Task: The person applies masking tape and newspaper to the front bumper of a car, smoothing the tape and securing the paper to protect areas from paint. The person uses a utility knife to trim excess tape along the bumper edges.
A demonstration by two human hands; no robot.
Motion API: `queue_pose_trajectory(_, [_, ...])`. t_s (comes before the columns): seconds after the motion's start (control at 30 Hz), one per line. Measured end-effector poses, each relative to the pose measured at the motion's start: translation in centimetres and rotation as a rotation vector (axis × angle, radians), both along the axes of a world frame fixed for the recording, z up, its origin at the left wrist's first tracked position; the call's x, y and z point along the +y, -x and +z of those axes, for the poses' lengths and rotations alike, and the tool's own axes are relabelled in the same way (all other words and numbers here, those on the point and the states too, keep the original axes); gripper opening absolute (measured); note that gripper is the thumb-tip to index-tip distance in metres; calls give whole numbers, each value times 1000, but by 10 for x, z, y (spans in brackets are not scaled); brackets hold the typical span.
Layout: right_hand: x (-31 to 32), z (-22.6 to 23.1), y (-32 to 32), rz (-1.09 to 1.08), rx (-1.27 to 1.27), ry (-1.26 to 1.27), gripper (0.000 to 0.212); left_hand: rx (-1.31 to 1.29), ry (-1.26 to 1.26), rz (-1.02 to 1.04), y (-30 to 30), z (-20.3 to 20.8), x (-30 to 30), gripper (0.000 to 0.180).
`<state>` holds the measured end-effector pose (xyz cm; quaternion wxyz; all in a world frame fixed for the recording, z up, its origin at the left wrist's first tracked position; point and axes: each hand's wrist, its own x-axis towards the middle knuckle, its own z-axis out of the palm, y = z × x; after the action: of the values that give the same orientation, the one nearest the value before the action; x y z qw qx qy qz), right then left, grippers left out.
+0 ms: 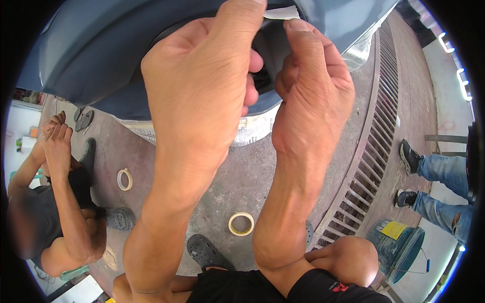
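A short strip of whitish masking tape [283,13] stretches between my hands at the top of the view. My left hand [202,76] is closed, its thumb at the strip's left end, other fingers curled beneath. My right hand [316,86] pinches the right end between thumb and forefinger. Both hands are in front of a dark blue-grey car bumper [96,55], over a dark opening in it. Printed masking paper [255,132] hangs along the bumper's lower edge, partly hidden by my wrists.
Tape rolls lie on the concrete floor: one [241,223] between my forearms, another [125,180] to the left. A person [65,202] squats at left. Right of me are a floor grate [361,187], a dirty bucket [396,247] and another person's jeans-clad legs [444,174].
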<state>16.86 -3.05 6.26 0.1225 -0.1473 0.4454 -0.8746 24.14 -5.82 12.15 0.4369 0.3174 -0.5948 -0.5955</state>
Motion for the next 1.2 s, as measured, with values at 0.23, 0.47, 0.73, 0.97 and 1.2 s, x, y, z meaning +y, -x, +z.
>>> queue_pose_trajectory(0.23, [-5,-1,-3,-14,-24,-31,26,-21,-4,14,11,-11,-24,26])
queue_pose_trajectory(0.47, [-5,3,0,7,-137,3,30,-51,-68,-36,16,-8,-23,25])
queue_pose_trajectory(0.73, [-5,6,-4,-32,-174,1,27,-84,-131,-53,17,2,-18,21])
queue_pose_trajectory(0.97, [-10,9,-5,-97,-147,20,27,-28,-90,-31,20,-2,-20,23])
queue_pose_trajectory(1.2, [-11,14,-7,-78,-248,20,25,-19,-6,21,21,-10,-18,22])
